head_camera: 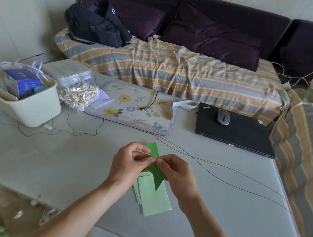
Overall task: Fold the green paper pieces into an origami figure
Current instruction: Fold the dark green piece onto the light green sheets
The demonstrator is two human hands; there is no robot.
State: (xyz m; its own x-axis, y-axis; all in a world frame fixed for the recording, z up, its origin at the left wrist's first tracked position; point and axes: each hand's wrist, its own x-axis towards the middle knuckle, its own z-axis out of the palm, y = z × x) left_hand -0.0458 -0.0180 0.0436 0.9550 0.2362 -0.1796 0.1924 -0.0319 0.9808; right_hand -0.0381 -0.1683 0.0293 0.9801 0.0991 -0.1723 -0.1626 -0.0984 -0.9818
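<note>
Here, in the head view, both hands met above the pale worktop (pixel 219 211), a little below the frame's centre. The left hand (pixel 127 165) and the right hand (pixel 175 172) each pinched the dark green folded piece (pixel 155 173) between thumb and fingertips, the pinch points touching near its middle. The piece was held off the surface, one squared end pointing toward 12 o'clock and a sharp tip pointing toward 6 o'clock. Beneath it, at 6 o'clock from the hands, a small stack of light green papers (pixel 153 199) lay flat, waiting.

At 10 o'clock sat a cream basket (pixel 36 113) with a bag of cotton swabs (pixel 77 95) just beside it; at 12 o'clock lay a floral mat (pixel 133 106), and at 2 o'clock a closed laptop (pixel 243 133) carried a mouse (pixel 223 116).

The step in hand looked like creasing or tucking a flap on one unit, early in the build, since the lighter sheets were unfolded. The next move likely called for a firm press along the crease, with edges kept aligned.
</note>
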